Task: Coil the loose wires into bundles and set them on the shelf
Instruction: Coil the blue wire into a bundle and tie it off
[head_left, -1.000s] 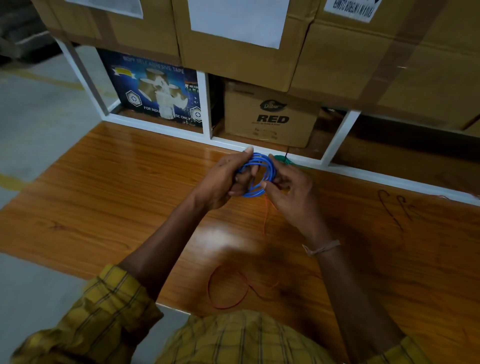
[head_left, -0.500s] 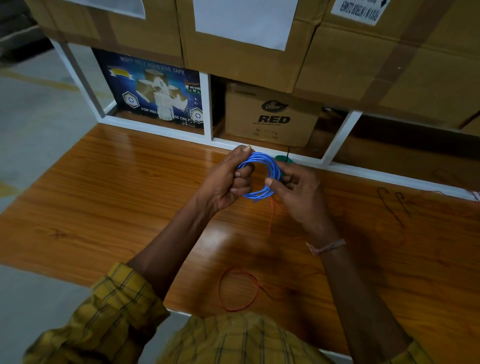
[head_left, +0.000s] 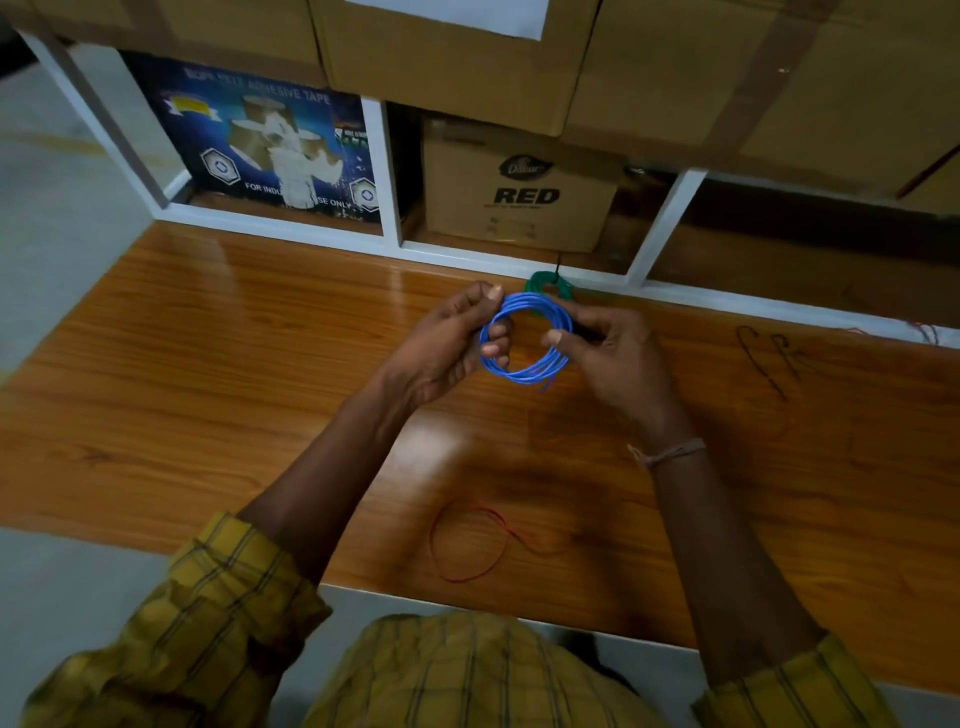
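A blue wire coil (head_left: 524, 370) of several loops hangs above the wooden table, held between both hands. My left hand (head_left: 451, 343) grips its left side with curled fingers and thumb. My right hand (head_left: 608, 348) pinches the right side of the ring. A short loose end sticks out at the coil's bottom. Just behind the blue ring, a small green wire bundle (head_left: 549, 285) lies against the white shelf frame (head_left: 519, 262). A loose red wire (head_left: 467, 545) loops on the table near my chest.
The wooden table (head_left: 208, 389) spreads left and right of my hands. A blue adhesive-tape box (head_left: 270, 150) and a cardboard box marked RED (head_left: 519, 192) fill the low shelf bays. Large cartons (head_left: 452, 47) sit above. Thin dark wires (head_left: 769, 358) lie at the right.
The blue coil has opened into a rounder ring between my hands, and my right hand has shifted a little to the right along it. The camera has tilted slightly.
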